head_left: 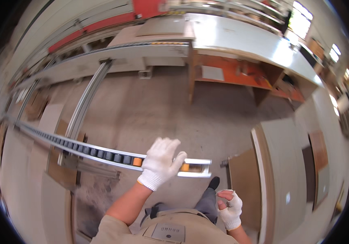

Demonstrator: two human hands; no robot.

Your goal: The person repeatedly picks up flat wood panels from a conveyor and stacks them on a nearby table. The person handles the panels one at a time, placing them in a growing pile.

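Observation:
A long aluminium rail with black rollers (pixel 97 153) and a few orange ones runs from the far left to the middle. Over its near end lies my left hand (pixel 160 159) in a white knitted glove, open, fingers stretched forward and thumb apart. The hand covers part of the rail, and an orange roller (pixel 137 162) shows beside it. Lower right, by my trouser leg, my right hand (pixel 230 209) hangs in a white glove with bare fingertips. Its fingers are loosely bent, with a gap to the thumb and nothing visible between them.
A stack of boards (pixel 280 171) stands close on my right. An aluminium cross beam (pixel 87 99) joins the roller rail to a long machine bed (pixel 129 63). At the back is a white-topped workbench (pixel 239 34) with an orange shelf (pixel 233 73). More panels (pixel 54 199) are at left.

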